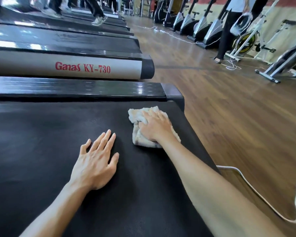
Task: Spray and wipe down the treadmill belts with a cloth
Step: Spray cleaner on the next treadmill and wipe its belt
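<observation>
A black treadmill belt [50, 134] fills the lower left of the head view. Near its rear end lies a crumpled white cloth [138, 115]. My right hand [155, 127] lies on top of the cloth, fingers curled into its folds, pressing it onto the belt. To the left of it, my left hand [95, 163] rests flat on the bare belt with fingers straight and spread, holding nothing. No spray bottle is in view.
A black side rail [75, 89] borders the belt; beyond it stand more treadmills, one with a grey rail marked Ganas KY-730 [83, 67]. People walk on far treadmills. Wooden floor [229, 108] lies right, with a white cable [256, 194], exercise bikes [210, 29] and a standing person [229, 28].
</observation>
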Demonstrator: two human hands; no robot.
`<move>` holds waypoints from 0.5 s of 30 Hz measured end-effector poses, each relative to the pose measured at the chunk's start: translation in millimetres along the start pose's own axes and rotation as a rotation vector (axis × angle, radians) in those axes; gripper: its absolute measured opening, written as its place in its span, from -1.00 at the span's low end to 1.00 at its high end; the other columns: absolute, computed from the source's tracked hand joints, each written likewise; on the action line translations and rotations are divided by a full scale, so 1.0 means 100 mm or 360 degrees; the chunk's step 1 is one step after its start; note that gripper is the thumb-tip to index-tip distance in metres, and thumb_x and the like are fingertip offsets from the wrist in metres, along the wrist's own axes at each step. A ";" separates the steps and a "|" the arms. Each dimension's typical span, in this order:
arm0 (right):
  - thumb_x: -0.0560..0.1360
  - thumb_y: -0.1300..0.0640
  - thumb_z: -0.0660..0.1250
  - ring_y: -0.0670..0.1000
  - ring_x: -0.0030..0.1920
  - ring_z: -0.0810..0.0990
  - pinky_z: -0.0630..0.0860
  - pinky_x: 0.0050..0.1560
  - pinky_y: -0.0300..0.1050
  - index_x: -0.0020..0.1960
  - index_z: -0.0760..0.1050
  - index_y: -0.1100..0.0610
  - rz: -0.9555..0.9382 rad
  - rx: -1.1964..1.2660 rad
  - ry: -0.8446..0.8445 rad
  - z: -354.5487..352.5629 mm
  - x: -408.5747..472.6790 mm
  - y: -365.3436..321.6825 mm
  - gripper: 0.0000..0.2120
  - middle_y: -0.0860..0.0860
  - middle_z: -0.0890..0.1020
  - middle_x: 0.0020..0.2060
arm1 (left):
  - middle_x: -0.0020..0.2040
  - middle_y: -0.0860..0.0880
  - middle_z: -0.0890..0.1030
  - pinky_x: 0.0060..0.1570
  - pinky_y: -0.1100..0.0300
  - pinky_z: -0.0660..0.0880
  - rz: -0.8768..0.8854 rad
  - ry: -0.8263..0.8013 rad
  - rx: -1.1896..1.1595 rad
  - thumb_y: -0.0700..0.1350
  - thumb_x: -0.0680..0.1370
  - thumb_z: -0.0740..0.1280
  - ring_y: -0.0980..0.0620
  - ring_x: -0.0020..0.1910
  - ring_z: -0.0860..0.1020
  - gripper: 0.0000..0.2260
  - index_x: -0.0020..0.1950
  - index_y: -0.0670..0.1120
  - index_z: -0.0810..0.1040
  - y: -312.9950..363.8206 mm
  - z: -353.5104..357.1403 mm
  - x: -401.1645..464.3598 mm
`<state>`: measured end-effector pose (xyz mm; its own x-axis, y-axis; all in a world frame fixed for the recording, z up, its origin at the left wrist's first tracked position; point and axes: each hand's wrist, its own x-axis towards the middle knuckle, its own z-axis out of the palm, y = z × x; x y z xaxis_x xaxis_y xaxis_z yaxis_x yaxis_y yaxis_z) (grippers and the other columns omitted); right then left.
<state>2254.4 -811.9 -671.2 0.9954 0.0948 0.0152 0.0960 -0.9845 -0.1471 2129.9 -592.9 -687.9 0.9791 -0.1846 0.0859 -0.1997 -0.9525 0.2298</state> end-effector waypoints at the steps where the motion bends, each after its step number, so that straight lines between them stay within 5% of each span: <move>1: 0.47 -0.20 -0.13 0.09 0.57 0.16 0.10 0.55 0.17 0.48 0.33 -0.10 -0.0105 0.0021 0.0013 0.00 -0.13 -0.01 -0.36 -0.07 0.34 0.53 | 0.64 0.19 -0.21 0.58 0.07 -0.22 -0.0007 0.0000 -0.0013 0.28 0.46 -0.34 0.26 0.58 -0.26 -0.24 0.67 0.12 -0.15 -0.01 -0.01 -0.01; 6: 0.61 -0.15 0.04 -0.04 0.65 -0.02 -0.10 0.62 0.03 0.62 0.21 -0.12 -0.0169 0.0130 0.0004 -0.07 -0.54 0.43 -0.43 -0.15 0.15 0.64 | 0.64 0.18 -0.23 0.58 0.04 -0.22 0.0013 0.0015 0.0008 0.27 0.46 -0.35 0.25 0.59 -0.27 -0.25 0.66 0.11 -0.17 0.01 0.00 0.01; 10: 0.45 -0.21 -0.15 0.07 0.50 0.30 0.20 0.50 0.11 0.45 0.37 -0.09 0.0063 -0.0032 0.0092 -0.09 0.03 0.43 -0.34 -0.03 0.44 0.46 | 0.65 0.17 -0.21 0.58 0.03 -0.21 0.0003 0.0024 0.0019 0.27 0.46 -0.35 0.23 0.60 -0.25 -0.25 0.67 0.10 -0.16 0.02 0.01 -0.01; 15: 0.50 -0.10 0.00 0.15 0.36 0.41 0.38 0.32 0.19 0.27 0.47 -0.02 0.0215 -0.0130 0.0036 -0.19 0.65 0.14 -0.55 0.01 0.56 0.25 | 0.66 0.16 -0.17 0.59 0.00 -0.17 0.0010 0.0041 -0.0004 0.27 0.47 -0.31 0.21 0.61 -0.21 -0.24 0.67 0.09 -0.11 0.00 0.03 0.00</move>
<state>2320.7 -822.8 -653.5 0.9988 -0.0420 0.0233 -0.0403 -0.9968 -0.0684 2130.3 -593.2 -690.6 0.9765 -0.1840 0.1124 -0.2058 -0.9508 0.2317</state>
